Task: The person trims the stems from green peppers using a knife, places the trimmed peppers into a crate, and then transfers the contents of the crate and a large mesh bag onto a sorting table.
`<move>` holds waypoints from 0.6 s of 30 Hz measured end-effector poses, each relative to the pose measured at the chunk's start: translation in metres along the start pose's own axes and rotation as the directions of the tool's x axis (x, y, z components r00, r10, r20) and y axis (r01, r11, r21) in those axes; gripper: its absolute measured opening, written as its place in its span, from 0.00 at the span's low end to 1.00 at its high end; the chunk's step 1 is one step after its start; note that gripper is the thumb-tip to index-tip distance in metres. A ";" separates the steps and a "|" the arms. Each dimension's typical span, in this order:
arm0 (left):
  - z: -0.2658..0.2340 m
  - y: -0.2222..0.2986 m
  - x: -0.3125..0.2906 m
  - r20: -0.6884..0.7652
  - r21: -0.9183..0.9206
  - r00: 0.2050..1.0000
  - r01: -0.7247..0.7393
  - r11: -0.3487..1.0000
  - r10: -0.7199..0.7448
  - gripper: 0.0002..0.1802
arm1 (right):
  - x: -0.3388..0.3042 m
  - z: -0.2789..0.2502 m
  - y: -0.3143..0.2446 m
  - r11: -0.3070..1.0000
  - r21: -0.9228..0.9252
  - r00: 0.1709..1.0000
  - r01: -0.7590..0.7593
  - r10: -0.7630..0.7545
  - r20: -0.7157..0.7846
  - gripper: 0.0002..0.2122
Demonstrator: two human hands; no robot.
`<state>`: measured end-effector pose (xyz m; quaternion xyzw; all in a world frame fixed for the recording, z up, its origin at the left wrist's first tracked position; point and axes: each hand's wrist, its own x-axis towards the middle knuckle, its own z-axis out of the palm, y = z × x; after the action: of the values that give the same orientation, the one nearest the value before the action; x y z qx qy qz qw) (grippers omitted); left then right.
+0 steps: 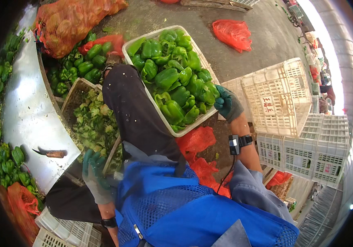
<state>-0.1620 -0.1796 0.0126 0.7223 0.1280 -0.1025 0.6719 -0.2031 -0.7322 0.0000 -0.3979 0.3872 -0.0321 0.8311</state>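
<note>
R hand (229, 103): gloved fingers curled over the rim beside the peppers; can't tell if they're pinching the rim or a pepper, or just resting. L hand (96, 177): gloved fingers loosely spread, nothing seen in them.

Right at the R fingertips is the white plastic crate (198, 122), heaped w/ green bell peppers (166, 78). Just ahead of the L fingers, a tan crate (74, 89) of chopped green trimmings (95, 119); touching or not, can't tell.

Step in hand, judging by the pose: steadying/handling the full crate one-handed. Next move prob. calls for a firm R hold on the rim & the L hand brought across; heap's loose, so a tilt could spill peppers.

L of the L fingers, a curved knife w/ wooden handle (54, 154) lies on the metal table (30, 111). Beyond the R fingers, to the R, a white slatted crate (255, 87) w/ red characters on a pale panel; small reddish labels on the stacked crates (304, 152) below, too tiny to read. Farthest fwd of the R fingers, a red mesh bag (232, 35) on the floor.
</note>
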 end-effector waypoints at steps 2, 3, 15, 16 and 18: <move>-0.005 -0.007 0.001 0.001 0.034 0.999 -0.045 0.998 0.045 0.30 | -0.004 0.012 -0.001 0.999 -0.020 0.998 0.039 -0.038 0.043 0.12; -0.006 -0.009 0.001 0.035 0.124 0.991 -0.134 0.983 0.131 0.30 | -0.006 0.017 -0.002 0.996 -0.060 0.997 0.073 -0.072 0.023 0.13; -0.011 -0.020 0.001 0.097 0.240 0.972 -0.233 0.942 0.216 0.31 | 0.022 -0.059 0.059 0.546 -0.838 0.955 0.030 -0.263 -0.137 0.17; -0.007 -0.019 0.002 0.080 0.186 0.982 -0.185 0.965 0.173 0.31 | 0.035 -0.084 0.074 0.345 -0.937 0.927 0.052 -0.365 -0.083 0.18; -0.005 -0.011 -0.003 0.039 0.152 0.992 -0.126 0.980 0.121 0.31 | 0.037 -0.057 0.083 0.238 -0.970 0.907 0.056 -0.418 -0.051 0.20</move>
<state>-0.1679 -0.1743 0.0038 0.7769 0.0646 -0.0810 0.6210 -0.2365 -0.7250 -0.1012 -0.8585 0.3831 0.0191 0.3404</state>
